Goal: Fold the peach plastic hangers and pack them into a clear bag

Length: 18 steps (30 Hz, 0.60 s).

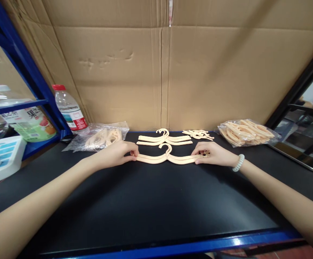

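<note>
A cream-coloured clothes hanger (153, 159) lies across the black tabletop with its hook pointing away from me. My left hand (121, 154) pinches its left end between thumb and fingers. At the other end, my right hand (212, 153), with a pale beaded bracelet (239, 163) at the wrist, grips the right tip. Just behind, two more hangers (151, 140) of the same colour lie one behind the other, hooks also away from me. Beyond my right hand is a small heap of thin cream pieces (198, 134).
Clear plastic bags of cream parts lie at the back, one bag (102, 136) left and another bag (246, 131) right. A red-capped water bottle (70, 109) stands by the blue shelf frame (24, 61). Cardboard (118, 72) walls the back. A white tray (8, 158) sits far left.
</note>
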Motion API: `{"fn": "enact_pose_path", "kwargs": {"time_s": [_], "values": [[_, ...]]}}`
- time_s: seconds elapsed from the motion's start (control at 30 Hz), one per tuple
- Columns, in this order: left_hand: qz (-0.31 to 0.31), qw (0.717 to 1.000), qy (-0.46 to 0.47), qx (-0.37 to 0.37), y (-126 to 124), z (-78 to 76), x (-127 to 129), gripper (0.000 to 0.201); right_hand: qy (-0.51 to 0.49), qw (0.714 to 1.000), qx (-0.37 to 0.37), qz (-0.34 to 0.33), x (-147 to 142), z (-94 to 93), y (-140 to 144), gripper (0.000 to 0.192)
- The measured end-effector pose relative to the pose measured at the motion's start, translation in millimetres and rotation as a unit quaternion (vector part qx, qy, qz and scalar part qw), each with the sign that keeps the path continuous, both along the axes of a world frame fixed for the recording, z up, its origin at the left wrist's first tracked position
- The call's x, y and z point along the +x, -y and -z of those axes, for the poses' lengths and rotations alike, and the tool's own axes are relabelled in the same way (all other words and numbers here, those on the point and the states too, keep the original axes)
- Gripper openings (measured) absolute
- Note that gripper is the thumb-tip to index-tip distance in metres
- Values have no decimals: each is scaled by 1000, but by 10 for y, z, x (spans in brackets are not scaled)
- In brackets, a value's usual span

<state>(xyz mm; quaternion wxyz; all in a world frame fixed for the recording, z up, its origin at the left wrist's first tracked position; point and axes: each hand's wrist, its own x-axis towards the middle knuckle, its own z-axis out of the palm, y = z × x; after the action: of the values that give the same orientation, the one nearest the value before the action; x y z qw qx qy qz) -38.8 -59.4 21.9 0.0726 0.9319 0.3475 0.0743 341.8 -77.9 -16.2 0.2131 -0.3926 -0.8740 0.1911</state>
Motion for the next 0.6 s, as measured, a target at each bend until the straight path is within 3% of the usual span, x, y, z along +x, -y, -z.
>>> {"fn": "enact_pose_path", "kwargs": {"time_s": [0.1, 0.2, 0.3, 0.43, 0.6], "values": [[1, 1000, -1, -7, 9, -15, -4, 15, -16, 1000, 2, 7, 14, -21, -2, 38], [-5, 1000, 7, -5, 4, -21, -22, 13, -84, 993, 46, 65, 70, -65, -9, 37], [-24, 1000, 8, 15, -14, -15, -51, 23, -173, 969, 79, 156, 157, -105, -34, 34], [-19, 1000, -13, 13, -35, -1, -77, 21, -257, 926, 86, 263, 269, -79, -124, 32], [-19, 1000, -10, 12, -35, -12, -75, 23, -280, 904, 92, 311, 391, 40, -263, 30]]}}
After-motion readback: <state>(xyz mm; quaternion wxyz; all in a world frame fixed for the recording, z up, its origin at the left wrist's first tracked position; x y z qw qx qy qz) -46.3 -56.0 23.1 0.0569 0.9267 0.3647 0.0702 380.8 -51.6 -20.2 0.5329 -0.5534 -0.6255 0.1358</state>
